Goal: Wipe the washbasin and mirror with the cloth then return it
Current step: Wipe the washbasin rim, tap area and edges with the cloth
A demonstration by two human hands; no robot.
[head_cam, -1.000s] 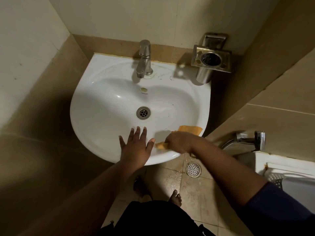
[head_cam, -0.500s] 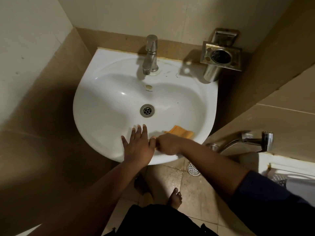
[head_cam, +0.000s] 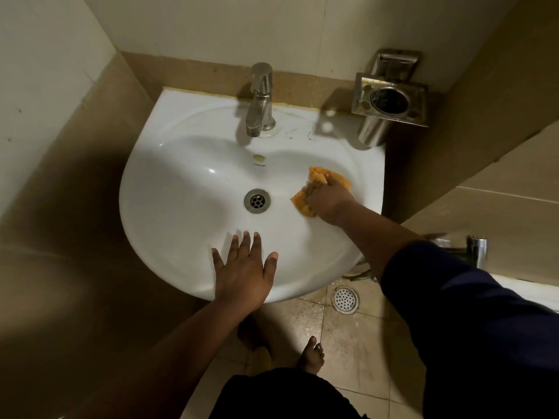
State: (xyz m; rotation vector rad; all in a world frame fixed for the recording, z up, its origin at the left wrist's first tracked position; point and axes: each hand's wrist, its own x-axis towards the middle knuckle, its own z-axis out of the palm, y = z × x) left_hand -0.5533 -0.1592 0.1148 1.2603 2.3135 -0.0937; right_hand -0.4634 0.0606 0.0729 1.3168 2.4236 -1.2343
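Below, the white washbasin (head_cam: 181, 213) fills the middle of the view, set against the far tiled wall, with its tap (head_cam: 259, 101) at the far rim and its drain (head_cam: 257, 200) at the bowl's centre. On the near rim lies the left hand (head_cam: 243, 273), palm down, fingers spread apart and holding nothing. Right of the drain, the right hand (head_cam: 328, 198) has its fingers clamped on the orange cloth (head_cam: 338, 179), pressing it against the bowl's right inner slope. A metal tumbler holder (head_cam: 390, 101) sits on the wall just beyond the basin's far right corner. A floor drain (head_cam: 345, 299) lies under the basin's near right edge.
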